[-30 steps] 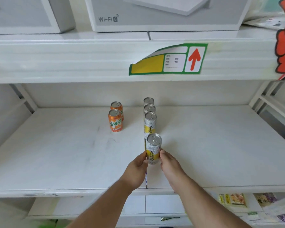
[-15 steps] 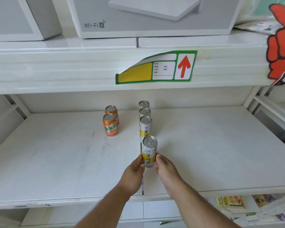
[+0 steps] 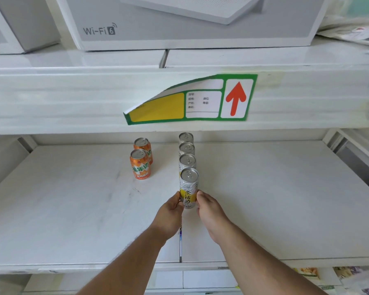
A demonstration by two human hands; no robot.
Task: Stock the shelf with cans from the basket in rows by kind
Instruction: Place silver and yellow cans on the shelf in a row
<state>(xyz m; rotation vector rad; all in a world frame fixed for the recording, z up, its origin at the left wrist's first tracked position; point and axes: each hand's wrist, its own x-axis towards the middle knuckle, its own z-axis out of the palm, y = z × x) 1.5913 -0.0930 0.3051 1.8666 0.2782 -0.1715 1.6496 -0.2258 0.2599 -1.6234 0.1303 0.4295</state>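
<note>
A tall silver-and-yellow can (image 3: 188, 189) stands upright at the front of a row of several like cans (image 3: 187, 161) on the white shelf (image 3: 275, 199). My left hand (image 3: 170, 211) touches its left side near the base, and my right hand (image 3: 209, 209) touches its right side; both sets of fingertips bracket it. Two orange cans (image 3: 140, 167) stand one behind the other in a separate row to the left. The basket is out of view.
The upper shelf's front edge (image 3: 73, 99) hangs low above the cans, with a green-and-yellow label with a red arrow (image 3: 190, 101). Grey Wi-Fi boxes (image 3: 179, 22) sit on top. Packets (image 3: 339, 275) lie on the shelf below, at the lower right.
The front silver can has been pushed back between both hands, closing up against the row behind it. The view has tilted slightly upward.
</note>
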